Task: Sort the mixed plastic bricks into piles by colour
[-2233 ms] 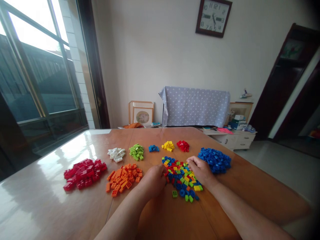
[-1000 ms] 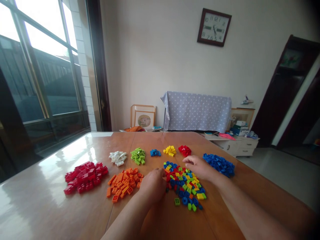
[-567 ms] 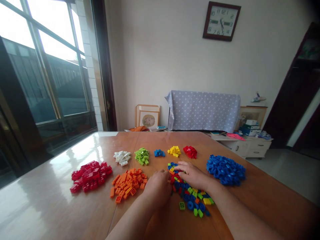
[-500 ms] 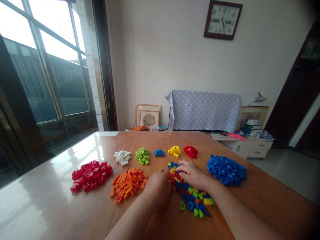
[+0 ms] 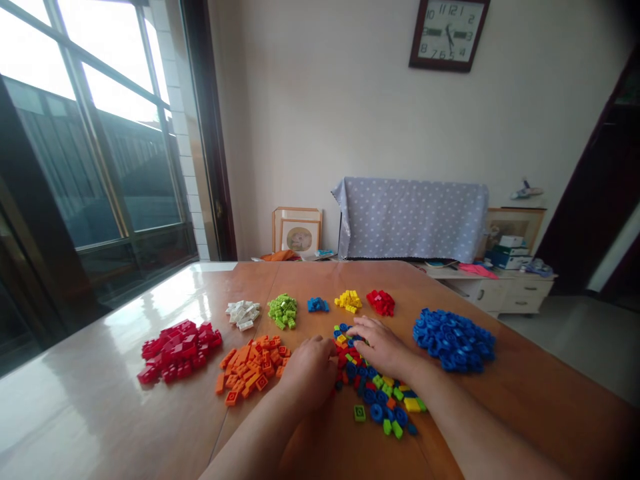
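A mixed pile of toy bricks in blue, green, red, yellow and orange lies on the table before me. At its left edge is my left hand, back upward, with the fingers curled in; whatever they hold, if anything, is hidden. My right hand reaches over the far part of that pile, its fingers apart and close to blue and yellow bricks. Just left of my left hand is a heap of orange bricks. One loose green brick sits at the near edge of the mixed pile.
On the wooden table are heaps of dark red bricks, white bricks, green bricks, small blue bricks, yellow bricks and red bricks. A large blue heap stands at the right.
My left hand has shifted slightly left, along with the whole view of the near table. The right hand stays over the mixed pile, its fingers still apart.
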Action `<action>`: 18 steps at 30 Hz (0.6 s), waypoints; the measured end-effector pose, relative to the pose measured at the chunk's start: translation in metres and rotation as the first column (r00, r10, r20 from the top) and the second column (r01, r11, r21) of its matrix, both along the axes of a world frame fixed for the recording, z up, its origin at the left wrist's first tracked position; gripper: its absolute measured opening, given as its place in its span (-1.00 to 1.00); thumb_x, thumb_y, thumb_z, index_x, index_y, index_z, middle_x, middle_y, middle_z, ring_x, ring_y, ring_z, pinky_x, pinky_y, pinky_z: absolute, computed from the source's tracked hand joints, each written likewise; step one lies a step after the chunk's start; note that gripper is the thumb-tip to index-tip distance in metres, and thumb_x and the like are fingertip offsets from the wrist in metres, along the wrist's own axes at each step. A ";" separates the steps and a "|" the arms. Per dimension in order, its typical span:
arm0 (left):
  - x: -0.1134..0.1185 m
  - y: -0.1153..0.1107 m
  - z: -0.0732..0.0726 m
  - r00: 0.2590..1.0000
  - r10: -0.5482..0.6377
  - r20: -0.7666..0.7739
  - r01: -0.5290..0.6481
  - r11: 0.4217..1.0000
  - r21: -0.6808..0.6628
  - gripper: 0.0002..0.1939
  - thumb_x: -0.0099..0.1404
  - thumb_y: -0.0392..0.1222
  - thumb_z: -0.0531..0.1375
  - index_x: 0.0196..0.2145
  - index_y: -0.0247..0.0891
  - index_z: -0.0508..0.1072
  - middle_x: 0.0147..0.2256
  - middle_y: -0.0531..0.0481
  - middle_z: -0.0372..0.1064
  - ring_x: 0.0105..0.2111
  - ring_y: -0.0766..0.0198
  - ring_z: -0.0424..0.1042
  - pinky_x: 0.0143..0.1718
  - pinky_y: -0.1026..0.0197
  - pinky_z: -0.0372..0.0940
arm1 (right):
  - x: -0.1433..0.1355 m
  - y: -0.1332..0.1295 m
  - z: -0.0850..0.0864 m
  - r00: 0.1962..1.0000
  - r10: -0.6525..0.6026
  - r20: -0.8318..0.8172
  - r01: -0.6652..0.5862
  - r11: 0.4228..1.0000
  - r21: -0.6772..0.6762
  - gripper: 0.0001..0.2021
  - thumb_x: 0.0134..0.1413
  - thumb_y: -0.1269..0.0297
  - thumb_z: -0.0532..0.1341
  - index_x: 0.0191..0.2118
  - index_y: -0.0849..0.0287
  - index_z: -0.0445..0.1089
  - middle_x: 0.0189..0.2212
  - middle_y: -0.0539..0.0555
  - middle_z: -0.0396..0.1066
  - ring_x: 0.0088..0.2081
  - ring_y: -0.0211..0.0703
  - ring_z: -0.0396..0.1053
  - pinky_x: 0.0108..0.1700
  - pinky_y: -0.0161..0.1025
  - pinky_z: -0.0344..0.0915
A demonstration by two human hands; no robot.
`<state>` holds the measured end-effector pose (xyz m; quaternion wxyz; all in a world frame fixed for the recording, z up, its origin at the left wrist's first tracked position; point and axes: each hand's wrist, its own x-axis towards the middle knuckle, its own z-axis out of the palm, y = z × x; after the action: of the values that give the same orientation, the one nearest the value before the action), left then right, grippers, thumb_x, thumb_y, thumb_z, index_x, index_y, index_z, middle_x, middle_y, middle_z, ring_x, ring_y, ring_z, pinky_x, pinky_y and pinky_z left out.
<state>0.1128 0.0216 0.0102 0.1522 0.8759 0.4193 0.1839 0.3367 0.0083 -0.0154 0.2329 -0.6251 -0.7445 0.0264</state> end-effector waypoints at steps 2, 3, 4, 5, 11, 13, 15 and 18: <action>0.000 0.000 0.000 1.000 -0.005 0.005 0.005 1.000 0.000 -0.88 0.27 -0.23 0.08 -0.33 -0.19 0.42 -0.27 -0.05 0.40 -0.26 0.22 0.38 -0.28 0.29 0.17 | 0.000 -0.001 0.002 1.000 0.002 -0.014 -0.001 0.999 0.043 -0.71 0.07 0.40 0.14 -0.13 0.08 0.53 0.13 0.13 0.36 0.19 0.00 0.25 0.23 -0.06 0.13; 0.000 0.000 0.000 1.000 -0.008 0.008 0.008 1.000 0.000 -0.88 0.27 -0.23 0.08 -0.33 -0.19 0.42 -0.27 -0.05 0.40 -0.26 0.22 0.38 -0.28 0.29 0.17 | -0.001 -0.001 0.003 1.000 0.003 -0.021 -0.002 0.998 0.059 -0.72 0.04 0.43 0.13 -0.18 0.08 0.52 0.09 0.11 0.39 0.17 -0.02 0.27 0.21 -0.08 0.15; 0.000 0.000 0.000 1.000 -0.010 0.010 0.010 1.000 0.000 -0.88 0.27 -0.23 0.08 -0.33 -0.19 0.42 -0.27 -0.06 0.39 -0.26 0.22 0.38 -0.28 0.29 0.17 | -0.001 -0.001 0.005 1.000 0.004 -0.027 -0.002 0.998 0.067 -0.74 0.04 0.44 0.13 -0.20 0.09 0.52 0.06 0.10 0.41 0.15 -0.03 0.29 0.20 -0.10 0.17; 0.000 0.000 0.000 1.000 -0.012 0.012 0.012 1.000 -0.001 -0.88 0.27 -0.22 0.08 -0.33 -0.19 0.42 -0.27 -0.06 0.39 -0.26 0.21 0.38 -0.28 0.29 0.17 | -0.002 -0.001 0.005 1.000 0.003 -0.029 -0.001 0.998 0.067 -0.74 0.05 0.42 0.14 -0.19 0.09 0.52 0.05 0.11 0.42 0.14 -0.04 0.29 0.19 -0.11 0.18; 0.001 0.001 0.000 0.999 -0.014 0.029 0.014 1.000 -0.003 -0.88 0.26 -0.24 0.08 -0.32 -0.20 0.43 -0.27 -0.06 0.39 -0.26 0.22 0.38 -0.24 0.28 0.19 | -0.011 -0.001 0.006 0.998 0.020 0.052 -0.018 0.999 -0.032 -0.61 0.29 0.10 0.07 0.16 -0.06 0.40 0.30 0.13 0.19 0.33 0.13 0.03 0.30 0.20 -0.10; 0.000 0.002 0.000 0.999 -0.019 0.037 0.019 1.000 -0.002 -0.88 0.26 -0.25 0.08 -0.33 -0.21 0.43 -0.28 -0.06 0.39 -0.26 0.22 0.38 -0.25 0.28 0.19 | -0.015 -0.003 0.006 0.997 0.046 0.068 -0.042 0.997 -0.059 -0.64 0.30 0.09 0.07 0.13 -0.11 0.42 0.31 0.10 0.18 0.36 0.15 -0.03 0.30 0.29 -0.19; 0.000 0.002 -0.001 0.999 -0.022 0.047 0.022 1.000 0.002 -0.88 0.26 -0.24 0.08 -0.35 -0.21 0.42 -0.29 -0.06 0.38 -0.27 0.22 0.37 -0.26 0.29 0.18 | -0.016 -0.005 0.007 0.997 0.050 0.063 -0.047 0.998 -0.046 -0.70 0.25 0.15 0.12 0.04 -0.08 0.47 0.29 0.09 0.21 0.35 0.14 -0.01 0.29 0.29 -0.18; 0.000 0.002 -0.001 0.998 -0.019 0.057 0.018 1.000 0.005 -0.88 0.26 -0.23 0.09 -0.36 -0.21 0.42 -0.29 -0.05 0.38 -0.28 0.23 0.37 -0.28 0.29 0.18 | -0.017 -0.005 0.010 0.999 0.036 0.029 -0.037 0.999 0.016 -0.79 0.12 0.27 0.22 -0.13 0.02 0.50 0.19 0.09 0.33 0.29 0.11 0.10 0.27 0.17 -0.05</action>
<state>0.1130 0.0235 0.0088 0.1640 0.8745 0.4063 0.2082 0.3196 0.0031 -0.0058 0.2266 -0.6099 -0.7592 0.0156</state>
